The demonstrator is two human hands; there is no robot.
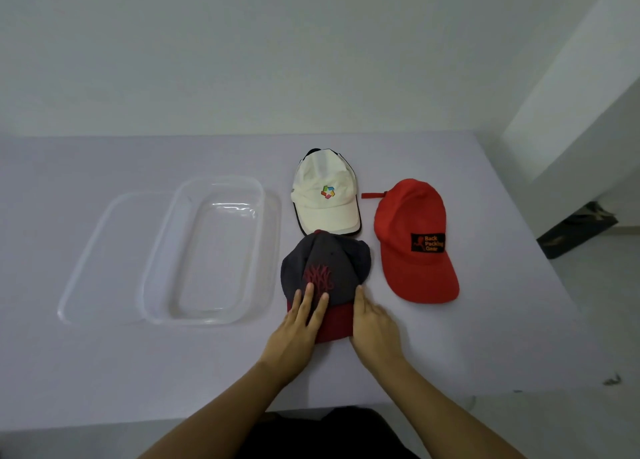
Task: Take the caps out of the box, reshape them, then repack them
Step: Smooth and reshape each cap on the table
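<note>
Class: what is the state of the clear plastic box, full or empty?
Empty. The clear plastic box shows only its bare bottom; the white cap, red cap and grey cap lie beside it on the table.

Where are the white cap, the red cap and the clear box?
white cap [323, 195]: head view, on its colourful logo.
red cap [412, 237]: head view, on its crown.
clear box [157, 250]: head view, on its left rim.

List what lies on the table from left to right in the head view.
Clear lid → clear plastic box → grey cap with a dark red brim, under both hands (left hand, right hand) → red cap. The white cap sits behind the grey one, so I leave it out.
</note>
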